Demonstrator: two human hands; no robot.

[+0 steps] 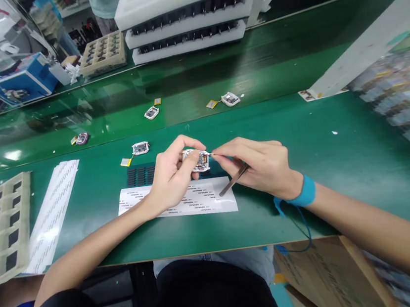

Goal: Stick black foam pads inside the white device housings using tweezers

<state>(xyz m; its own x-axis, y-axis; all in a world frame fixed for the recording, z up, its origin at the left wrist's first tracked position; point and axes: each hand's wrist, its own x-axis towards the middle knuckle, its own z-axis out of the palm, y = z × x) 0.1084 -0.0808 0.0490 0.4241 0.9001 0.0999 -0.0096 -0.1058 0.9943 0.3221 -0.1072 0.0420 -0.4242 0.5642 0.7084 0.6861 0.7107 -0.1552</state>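
Lap: dark cloth below table edge.
Left hand: closed on module above label sheet.
Right hand: holds tweezers, fingertips pinching at module.

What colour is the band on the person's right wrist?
Bright blue, with no pattern. The wrist band shows best in the head view.

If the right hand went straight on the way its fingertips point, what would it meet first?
Probably the small circuit module pinched in the left hand: the right hand, with tweezers tucked in it, points straight at its edge. Whether they already touch is unclear.
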